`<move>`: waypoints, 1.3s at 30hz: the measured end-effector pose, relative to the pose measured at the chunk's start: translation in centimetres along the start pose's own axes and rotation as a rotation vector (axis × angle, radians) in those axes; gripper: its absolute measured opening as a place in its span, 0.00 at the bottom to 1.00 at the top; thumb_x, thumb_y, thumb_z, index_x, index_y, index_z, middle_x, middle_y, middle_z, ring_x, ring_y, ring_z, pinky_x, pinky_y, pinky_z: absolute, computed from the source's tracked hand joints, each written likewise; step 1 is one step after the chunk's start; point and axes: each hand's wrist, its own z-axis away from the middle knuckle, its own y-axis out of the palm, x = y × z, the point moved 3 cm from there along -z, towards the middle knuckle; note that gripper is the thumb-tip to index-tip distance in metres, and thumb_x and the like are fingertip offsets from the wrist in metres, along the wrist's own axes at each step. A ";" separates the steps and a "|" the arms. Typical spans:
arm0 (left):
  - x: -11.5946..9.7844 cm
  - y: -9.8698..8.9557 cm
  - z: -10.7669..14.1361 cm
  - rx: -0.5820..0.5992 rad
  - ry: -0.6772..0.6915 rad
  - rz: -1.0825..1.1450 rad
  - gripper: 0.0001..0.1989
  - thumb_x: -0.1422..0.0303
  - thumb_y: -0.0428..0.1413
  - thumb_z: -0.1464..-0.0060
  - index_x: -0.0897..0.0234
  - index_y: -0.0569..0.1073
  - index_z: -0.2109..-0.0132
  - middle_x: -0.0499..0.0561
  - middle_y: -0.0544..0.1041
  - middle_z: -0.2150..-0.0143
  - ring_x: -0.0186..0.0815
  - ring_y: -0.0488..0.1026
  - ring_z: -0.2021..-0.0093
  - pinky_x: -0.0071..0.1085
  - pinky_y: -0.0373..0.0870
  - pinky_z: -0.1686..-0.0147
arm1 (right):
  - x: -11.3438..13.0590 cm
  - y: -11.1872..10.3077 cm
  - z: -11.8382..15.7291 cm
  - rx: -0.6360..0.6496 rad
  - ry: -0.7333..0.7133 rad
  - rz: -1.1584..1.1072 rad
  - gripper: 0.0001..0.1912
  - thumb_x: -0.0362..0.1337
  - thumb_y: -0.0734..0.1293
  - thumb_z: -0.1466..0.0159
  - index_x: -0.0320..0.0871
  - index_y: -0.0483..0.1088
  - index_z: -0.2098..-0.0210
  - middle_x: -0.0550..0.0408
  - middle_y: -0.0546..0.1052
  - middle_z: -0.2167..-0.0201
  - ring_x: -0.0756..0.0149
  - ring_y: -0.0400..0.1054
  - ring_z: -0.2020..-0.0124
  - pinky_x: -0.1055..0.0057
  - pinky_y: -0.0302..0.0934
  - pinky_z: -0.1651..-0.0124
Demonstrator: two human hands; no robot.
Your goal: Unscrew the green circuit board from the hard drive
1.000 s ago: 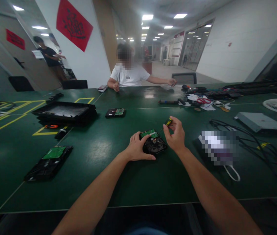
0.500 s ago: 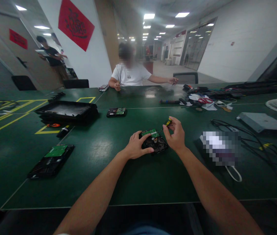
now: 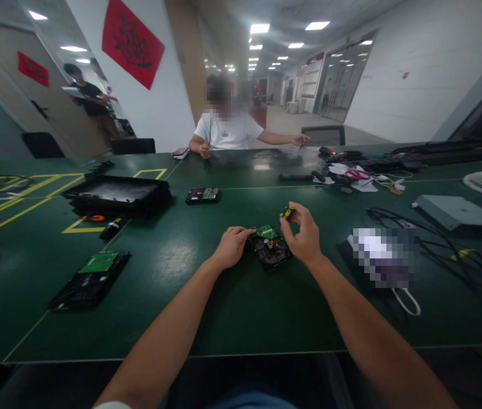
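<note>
A hard drive (image 3: 270, 251) lies on the green table in front of me, its green circuit board at the far side and its black metal body nearer. My left hand (image 3: 231, 247) grips the drive's left edge, fingers close together at the far-left corner; the thumb is mostly hidden. Just right of the drive, my right hand (image 3: 304, 232) pinches a small screwdriver (image 3: 288, 212) by its yellow and black handle. The handle is held above the board's right side, tilted. I cannot make out where its tip is.
Other hard drives lie at left (image 3: 91, 279) and farther back (image 3: 203, 195). A black tray (image 3: 115, 190) stands back left. To the right are a blurred-out device (image 3: 381, 258), cables (image 3: 449, 255) and a grey box (image 3: 460, 214). A person in a white shirt (image 3: 228, 129) sits opposite.
My left hand has drawn back from across the drive to its left edge, uncovering the black body. The right hand and screwdriver have shifted slightly left, and the handle's tilt has changed.
</note>
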 end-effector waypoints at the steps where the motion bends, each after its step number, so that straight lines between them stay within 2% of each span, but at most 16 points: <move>1: 0.1 0.0 0.0 0.002 0.001 0.008 0.23 0.66 0.41 0.26 0.56 0.74 0.34 0.56 0.77 0.43 0.46 0.68 0.41 0.47 0.67 0.38 | 0.0 0.1 0.0 0.016 0.011 -0.032 0.27 0.42 0.67 0.28 0.50 0.60 0.33 0.45 0.76 0.42 0.56 0.79 0.51 0.53 0.77 0.46; 4: 0.4 -0.1 -0.2 0.009 0.000 0.019 0.23 0.66 0.42 0.26 0.55 0.74 0.34 0.56 0.77 0.43 0.46 0.69 0.41 0.47 0.67 0.39 | 0.1 0.2 0.0 0.035 0.026 -0.061 0.27 0.42 0.65 0.27 0.51 0.58 0.32 0.46 0.77 0.43 0.57 0.80 0.52 0.52 0.77 0.45; 8: 0.6 0.0 -0.2 0.014 0.000 0.015 0.22 0.66 0.43 0.26 0.53 0.74 0.34 0.55 0.77 0.43 0.45 0.69 0.42 0.47 0.67 0.39 | 0.5 0.1 -0.1 0.000 -0.026 0.057 0.26 0.45 0.69 0.30 0.53 0.64 0.34 0.48 0.78 0.47 0.57 0.78 0.56 0.51 0.78 0.49; 11: 0.6 0.1 -0.2 -0.002 0.013 0.007 0.22 0.67 0.44 0.26 0.54 0.74 0.34 0.55 0.77 0.43 0.45 0.69 0.42 0.46 0.67 0.39 | 0.8 0.1 -0.2 0.014 -0.050 0.068 0.24 0.44 0.68 0.29 0.53 0.65 0.35 0.48 0.78 0.48 0.56 0.78 0.55 0.52 0.77 0.48; 15: 0.6 0.3 -0.1 -0.024 0.031 0.003 0.21 0.68 0.44 0.26 0.55 0.75 0.35 0.56 0.77 0.44 0.45 0.69 0.42 0.46 0.68 0.40 | 0.6 0.2 -0.1 0.021 -0.005 0.000 0.24 0.42 0.64 0.26 0.52 0.61 0.32 0.47 0.77 0.43 0.57 0.79 0.52 0.51 0.74 0.43; 21: 0.5 0.5 -0.1 -0.045 0.031 0.006 0.21 0.70 0.45 0.27 0.57 0.76 0.36 0.56 0.78 0.44 0.45 0.70 0.43 0.45 0.68 0.40 | 0.2 -0.1 -0.1 -0.032 -0.038 0.093 0.24 0.44 0.69 0.29 0.51 0.66 0.35 0.47 0.76 0.48 0.55 0.76 0.56 0.51 0.76 0.49; 26: 0.7 0.6 -0.1 -0.051 0.027 0.003 0.21 0.71 0.46 0.27 0.57 0.76 0.36 0.56 0.78 0.44 0.46 0.70 0.43 0.45 0.68 0.40 | 0.1 0.1 -0.1 -0.003 -0.003 0.003 0.25 0.41 0.64 0.26 0.51 0.61 0.32 0.45 0.75 0.42 0.56 0.78 0.51 0.52 0.75 0.45; 33: 0.7 0.6 -0.2 -0.067 0.027 0.005 0.21 0.72 0.46 0.28 0.55 0.77 0.37 0.55 0.79 0.45 0.45 0.71 0.44 0.45 0.68 0.41 | 0.4 -0.2 -0.2 -0.042 -0.054 0.106 0.23 0.43 0.70 0.30 0.51 0.67 0.37 0.48 0.77 0.50 0.57 0.76 0.57 0.54 0.77 0.51; 39: 0.6 0.6 -0.1 -0.072 0.037 0.009 0.22 0.73 0.47 0.28 0.56 0.77 0.36 0.56 0.79 0.45 0.46 0.70 0.44 0.46 0.69 0.41 | 0.4 0.1 -0.1 -0.006 -0.028 0.028 0.25 0.42 0.64 0.26 0.51 0.61 0.31 0.46 0.77 0.43 0.55 0.78 0.51 0.51 0.76 0.45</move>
